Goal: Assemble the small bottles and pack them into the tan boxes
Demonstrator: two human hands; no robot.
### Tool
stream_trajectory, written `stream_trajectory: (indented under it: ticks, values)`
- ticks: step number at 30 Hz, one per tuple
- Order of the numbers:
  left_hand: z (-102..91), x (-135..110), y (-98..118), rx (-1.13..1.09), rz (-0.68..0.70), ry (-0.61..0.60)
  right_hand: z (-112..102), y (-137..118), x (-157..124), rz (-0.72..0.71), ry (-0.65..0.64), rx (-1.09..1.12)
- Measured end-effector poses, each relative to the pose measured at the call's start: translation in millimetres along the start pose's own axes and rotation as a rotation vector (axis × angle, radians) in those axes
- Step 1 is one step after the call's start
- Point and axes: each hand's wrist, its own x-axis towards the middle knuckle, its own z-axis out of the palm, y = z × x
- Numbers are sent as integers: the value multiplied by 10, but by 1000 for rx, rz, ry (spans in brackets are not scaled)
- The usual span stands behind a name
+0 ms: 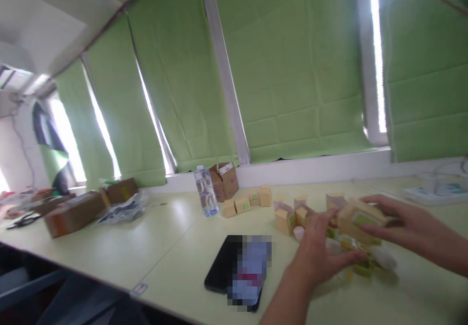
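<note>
In the head view, my right hand [411, 225] grips a small pale-yellow cardboard box [353, 222] with a green label, tilted above the table. My left hand [320, 254] is beside it, thumb stretched out and fingers apart, fingertips close to the box's left side. Whether they touch it I cannot tell. Under the hands lie small white and green-yellow items [382, 257], blurred and partly hidden. Just behind my left hand stand several small open yellow boxes [284, 219] with raised flaps.
Two phones [223, 264] lie left of my hands. Behind them stand a clear water bottle [206, 193], an open brown carton [228, 181] and several closed small yellow boxes [242, 205]. Larger cartons [76, 213] and plastic wrap [126, 208] are farther left. A power strip [438, 193] is at back right.
</note>
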Motion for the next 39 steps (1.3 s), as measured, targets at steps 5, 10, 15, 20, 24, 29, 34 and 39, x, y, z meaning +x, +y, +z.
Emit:
stream_trajectory:
  ticks: [5,10,15,20,24,29,34,39]
  values:
    - [-44,57,-48,76,6,103,385,-278,-15,48,-174,324]
    - [-36,89,-60,145,28,53,408,-138,-112,72,-148,400]
    - [-48,91,-67,146,70,46,327,-110,-135,143,-185,516]
    - [-101,87,-89,137,65,75,324,-83,-100,194,-217,591]
    - [-131,93,-68,145,85,46,317,-93,-109,210,-273,672]
    - [-128,115,-77,186,157,-11,357,-129,-144,129,-332,591]
    - [-79,128,-90,314,186,-23,415,-183,-165,-15,-272,437]
    - [-67,152,-72,383,228,-31,408,-214,-168,-44,-218,349]
